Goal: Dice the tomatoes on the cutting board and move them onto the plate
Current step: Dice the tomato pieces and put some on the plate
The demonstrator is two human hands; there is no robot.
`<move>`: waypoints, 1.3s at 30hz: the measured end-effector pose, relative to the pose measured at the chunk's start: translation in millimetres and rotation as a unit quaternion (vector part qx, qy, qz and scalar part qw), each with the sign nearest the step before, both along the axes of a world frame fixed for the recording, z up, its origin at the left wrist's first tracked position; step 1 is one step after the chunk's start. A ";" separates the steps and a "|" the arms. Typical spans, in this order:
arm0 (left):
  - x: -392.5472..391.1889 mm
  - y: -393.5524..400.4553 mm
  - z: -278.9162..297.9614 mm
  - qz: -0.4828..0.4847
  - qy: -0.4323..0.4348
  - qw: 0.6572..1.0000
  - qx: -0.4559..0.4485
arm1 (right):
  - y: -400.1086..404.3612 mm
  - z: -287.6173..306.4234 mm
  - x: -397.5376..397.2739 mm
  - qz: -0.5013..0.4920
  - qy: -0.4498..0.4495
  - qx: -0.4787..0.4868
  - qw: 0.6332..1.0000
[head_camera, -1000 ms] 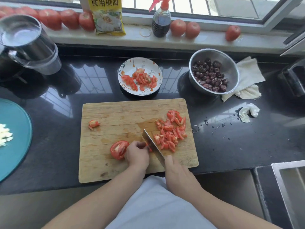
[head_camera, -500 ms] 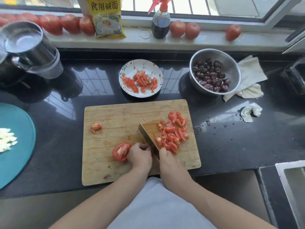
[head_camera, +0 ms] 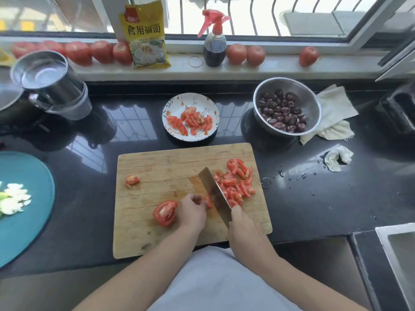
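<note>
A wooden cutting board (head_camera: 157,234) lies on the dark counter in front of me. My right hand (head_camera: 243,230) grips the handle of a cleaver (head_camera: 213,191), whose blade stands tilted on the board. Just left of the blade, my left hand (head_camera: 193,211) pinches a small tomato piece (head_camera: 207,201). A tomato half (head_camera: 165,212) lies cut side up against my left hand. Diced tomato (head_camera: 235,182) is heaped right of the blade. One stray tomato chunk (head_camera: 132,180) sits at the board's left. The white patterned plate (head_camera: 177,104) behind the board holds tomato slices (head_camera: 190,120).
A steel bowl of dark dates (head_camera: 285,108) stands right of the plate, beside a cloth (head_camera: 336,108). A teal plate (head_camera: 24,216) with white pieces lies at left, a steel pot (head_camera: 49,86) behind it. Whole tomatoes, a yellow packet (head_camera: 144,34) and a spray bottle (head_camera: 214,46) line the sill. A sink (head_camera: 399,254) is at right.
The cleaver blade has shifted between cuts, lying flatter half a second ago and now standing steeper beside the diced heap. My left hand stays on the small piece.
</note>
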State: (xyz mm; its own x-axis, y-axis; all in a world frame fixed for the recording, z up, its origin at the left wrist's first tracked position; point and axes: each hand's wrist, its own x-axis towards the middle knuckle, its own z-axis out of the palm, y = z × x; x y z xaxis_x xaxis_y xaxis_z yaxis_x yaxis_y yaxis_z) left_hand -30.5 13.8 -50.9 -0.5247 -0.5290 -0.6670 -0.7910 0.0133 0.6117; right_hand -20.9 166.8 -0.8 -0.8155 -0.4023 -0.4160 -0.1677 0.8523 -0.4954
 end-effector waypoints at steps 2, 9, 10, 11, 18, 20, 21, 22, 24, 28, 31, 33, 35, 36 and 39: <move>9.6 -14.7 6.9 -0.010 0.006 1.000 0.010 | -4.9 -1.4 3.9 0.042 -0.011 0.021 0.999; 63.1 -123.7 39.2 -0.277 0.018 0.951 -0.137 | -4.2 -6.5 -4.1 0.054 -0.033 0.061 0.996; 63.1 -134.0 38.3 -0.367 -0.020 0.920 -0.137 | -1.0 -8.3 -9.3 0.026 -0.026 0.064 0.997; 61.7 -139.5 37.1 -0.425 -0.050 0.895 -0.126 | 1.4 -9.8 -14.8 0.004 -0.023 0.069 0.997; 52.5 -108.3 5.0 -0.306 0.002 0.948 -0.087 | -1.7 -7.9 -17.3 0.001 -0.009 0.062 0.998; 50.9 -90.3 -4.5 -0.271 0.014 0.959 -0.076 | -1.1 -7.2 -10.2 -0.006 -0.010 0.042 0.999; 48.5 -80.6 -7.4 -0.251 0.023 0.966 -0.061 | -0.8 -6.0 -6.5 0.001 -0.002 0.039 0.999; 45.2 -70.2 -8.7 -0.228 0.027 0.972 -0.040 | -0.4 -5.0 -3.5 0.015 0.005 0.042 0.999; 39.3 -50.9 -9.8 -0.171 0.034 0.985 0.009 | 0.1 -2.0 1.4 0.046 0.017 0.053 0.997; 34.4 -32.4 -10.3 -0.033 0.043 0.994 0.091 | -2.3 10.0 4.0 0.104 0.046 0.116 0.987; 34.6 -34.5 -8.3 0.012 0.051 0.991 0.127 | -3.4 14.3 4.4 0.129 0.062 0.148 0.979; 36.0 -34.1 -6.1 0.019 0.048 0.990 0.134 | -4.8 14.3 4.3 0.140 0.067 0.168 0.973; 38.9 -30.1 -7.9 0.018 0.042 0.990 0.132 | -6.6 14.2 3.8 0.147 0.065 0.185 0.969; 40.3 -27.1 -8.4 0.029 0.041 0.989 0.138 | -7.9 14.3 3.7 0.150 0.068 0.191 0.968; 40.2 -19.8 -5.1 0.082 0.058 0.977 0.187 | -10.8 13.3 2.5 0.149 0.069 0.191 0.968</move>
